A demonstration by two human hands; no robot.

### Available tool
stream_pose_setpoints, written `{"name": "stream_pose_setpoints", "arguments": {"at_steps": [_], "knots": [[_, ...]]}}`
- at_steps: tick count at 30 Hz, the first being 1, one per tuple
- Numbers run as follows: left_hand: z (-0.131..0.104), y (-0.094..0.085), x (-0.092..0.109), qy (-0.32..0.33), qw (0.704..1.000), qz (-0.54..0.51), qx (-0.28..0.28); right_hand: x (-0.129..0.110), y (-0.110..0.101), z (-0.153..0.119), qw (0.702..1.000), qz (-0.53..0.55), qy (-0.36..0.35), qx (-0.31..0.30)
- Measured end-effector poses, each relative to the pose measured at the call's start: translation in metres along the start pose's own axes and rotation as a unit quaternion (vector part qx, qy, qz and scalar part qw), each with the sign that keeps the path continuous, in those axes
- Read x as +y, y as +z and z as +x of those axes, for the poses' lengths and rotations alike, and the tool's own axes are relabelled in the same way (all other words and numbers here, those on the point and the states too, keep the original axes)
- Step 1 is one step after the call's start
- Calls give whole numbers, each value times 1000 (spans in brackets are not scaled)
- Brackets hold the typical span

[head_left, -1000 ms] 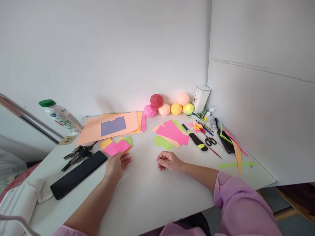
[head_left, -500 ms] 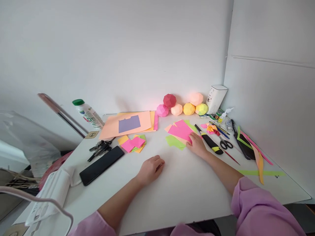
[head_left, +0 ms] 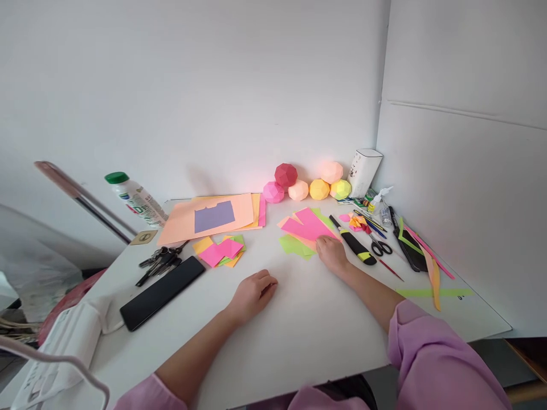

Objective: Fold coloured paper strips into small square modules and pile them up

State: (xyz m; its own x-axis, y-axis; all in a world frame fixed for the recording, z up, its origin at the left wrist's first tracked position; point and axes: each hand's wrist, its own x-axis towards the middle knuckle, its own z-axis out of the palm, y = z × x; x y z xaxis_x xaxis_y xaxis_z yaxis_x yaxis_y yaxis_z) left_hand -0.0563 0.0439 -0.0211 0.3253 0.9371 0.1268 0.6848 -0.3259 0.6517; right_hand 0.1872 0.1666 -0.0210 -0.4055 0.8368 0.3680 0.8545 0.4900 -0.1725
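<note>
My right hand (head_left: 332, 253) has its fingers closed on the near edge of a piece of pink paper (head_left: 311, 225). That pink piece lies over peach paper (head_left: 284, 222) and green paper scraps (head_left: 294, 246). My left hand (head_left: 253, 293) rests on the white table (head_left: 282, 341) with its fingers curled in and nothing visible in them. To its left is a small pile of cut paper squares (head_left: 217, 250) in pink, orange and green. A utility knife (head_left: 358, 247) with a black and yellow handle lies just right of my right hand.
Faceted paper balls (head_left: 285, 175) line the wall. Scissors (head_left: 381, 247), glue bottles (head_left: 376, 200) and paper strips (head_left: 435, 279) lie on the right. On the left are large paper sheets (head_left: 179, 219), keys (head_left: 159, 263), a black phone (head_left: 162, 293), a bottle (head_left: 139, 199) and a power strip (head_left: 64, 347).
The view has turned slightly right. Under my right hand the pink paper has shifted, and a wider notch shows between its parts. My left hand stays put on the table.
</note>
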Motion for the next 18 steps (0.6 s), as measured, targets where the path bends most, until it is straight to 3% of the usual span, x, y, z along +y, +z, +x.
{"name": "stream_pose_setpoints", "arguments": {"at_steps": [3, 5, 7, 9, 11, 14, 16, 18], "knots": [[0, 1, 0, -94, 977, -190, 26, -24, -13, -13, 999, 45, 1, 14], [0, 0, 2, -142, 923, -357, 26, -50, -23, -28, 994, 106, -15, 7], [0, -3, 7, -135, 856, -499, -5, -75, -31, -44, 942, 332, -12, -52], [-1, -5, 13, -107, 802, -587, -25, -92, -35, -56, 873, 476, 15, -108], [0, -7, 17, -118, 769, -628, 7, -98, -33, -61, 812, 558, 80, -153], [5, -7, 16, -162, 745, -641, 90, -94, -26, -59, 742, 620, 158, -199], [7, -6, 11, -181, 734, -639, 141, -90, -21, -57, 715, 646, 174, -204], [9, -5, 7, -193, 726, -640, 158, -87, -18, -57, 713, 649, 164, -207]]}}
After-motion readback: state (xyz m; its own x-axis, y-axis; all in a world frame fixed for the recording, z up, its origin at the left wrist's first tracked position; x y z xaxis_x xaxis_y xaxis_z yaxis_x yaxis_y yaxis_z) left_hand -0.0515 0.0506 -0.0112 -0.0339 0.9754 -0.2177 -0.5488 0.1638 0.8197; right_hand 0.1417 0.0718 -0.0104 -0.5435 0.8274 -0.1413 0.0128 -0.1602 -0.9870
